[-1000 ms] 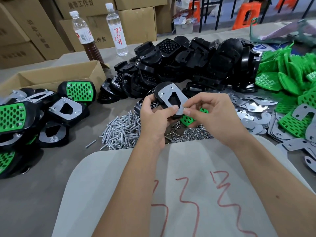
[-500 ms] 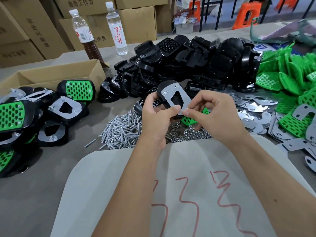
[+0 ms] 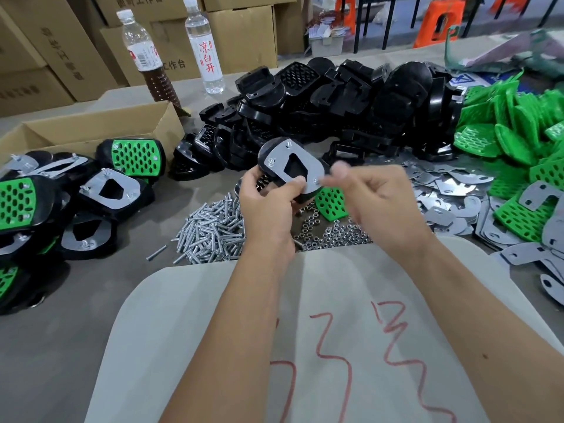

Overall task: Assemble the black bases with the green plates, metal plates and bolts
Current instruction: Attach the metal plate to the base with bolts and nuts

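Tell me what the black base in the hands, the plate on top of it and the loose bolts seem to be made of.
Black base: probably moulded plastic, glossy, with soft highlights. Metal plate: flat sheet metal, matte grey, thin cut edge. Bolts: likely plated steel, bright silver and threaded. The left hand holds the base; the right hand is blurred.

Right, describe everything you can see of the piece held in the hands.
The held assembly is a rounded black plastic base with a flat grey metal plate on its upturned face. The plate has a dark angular cutout in its middle, and bolt ends with nuts stand at its corners. It is tilted, raised above the nuts pile. The left hand grips its near edge; the blurred right hand reaches its right corner.
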`<control>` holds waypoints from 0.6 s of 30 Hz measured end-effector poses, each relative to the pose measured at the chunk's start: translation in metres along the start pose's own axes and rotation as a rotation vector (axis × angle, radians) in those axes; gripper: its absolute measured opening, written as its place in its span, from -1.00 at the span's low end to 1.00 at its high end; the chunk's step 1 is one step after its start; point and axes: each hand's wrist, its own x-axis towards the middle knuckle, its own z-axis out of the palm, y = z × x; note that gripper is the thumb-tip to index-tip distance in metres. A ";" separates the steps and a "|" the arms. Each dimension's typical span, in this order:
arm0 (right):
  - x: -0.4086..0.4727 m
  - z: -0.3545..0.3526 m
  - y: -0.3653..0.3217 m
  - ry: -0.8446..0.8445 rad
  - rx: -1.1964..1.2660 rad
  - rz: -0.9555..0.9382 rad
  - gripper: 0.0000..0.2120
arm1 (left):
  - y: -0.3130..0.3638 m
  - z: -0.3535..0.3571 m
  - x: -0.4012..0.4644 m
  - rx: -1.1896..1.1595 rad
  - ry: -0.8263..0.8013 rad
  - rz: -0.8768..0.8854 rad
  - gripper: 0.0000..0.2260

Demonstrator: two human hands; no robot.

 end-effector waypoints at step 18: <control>0.002 0.008 0.012 0.023 -0.559 -0.153 -0.85 | 0.002 -0.001 -0.003 0.220 0.006 0.162 -0.56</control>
